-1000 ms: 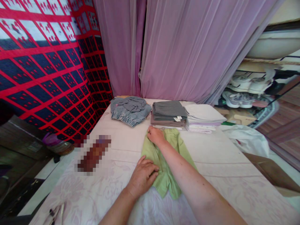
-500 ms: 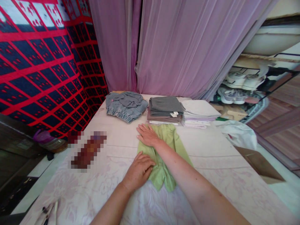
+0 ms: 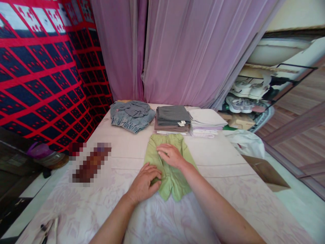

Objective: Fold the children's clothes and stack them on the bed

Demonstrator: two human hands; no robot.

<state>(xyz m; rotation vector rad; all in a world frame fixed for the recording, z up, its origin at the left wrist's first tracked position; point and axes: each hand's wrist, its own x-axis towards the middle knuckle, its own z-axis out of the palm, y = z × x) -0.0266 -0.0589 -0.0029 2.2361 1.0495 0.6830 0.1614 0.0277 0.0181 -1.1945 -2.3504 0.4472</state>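
Note:
A pair of light green shorts point(image 3: 166, 139) lies spread on the patterned sheet, its gathered waistband pointing away from me and its leg openings towards me. My left hand point(image 3: 146, 179) rests on the left edge of the shorts, fingers stretched out, the palm partly on the sheet. Over the upper middle of the shorts lies my right hand point(image 3: 170, 155), fingers extended and pointing left. Neither hand grips the cloth. Just beyond the waistband stands a stack of folded clothes point(image 3: 172, 116), dark grey on top, with a white label showing.
White folded clothes point(image 3: 207, 118) are stacked at the right, and a heap of denim clothing point(image 3: 132, 115) lies at the left. A blurred reddish patch point(image 3: 91, 164) covers something on the sheet. Shoes point(image 3: 240, 103) stand on a rack beside a cardboard box point(image 3: 266, 171).
My right hand has slid from the upper left edge of the shorts towards their middle. My left hand stays at the left edge. The view has shifted slightly.

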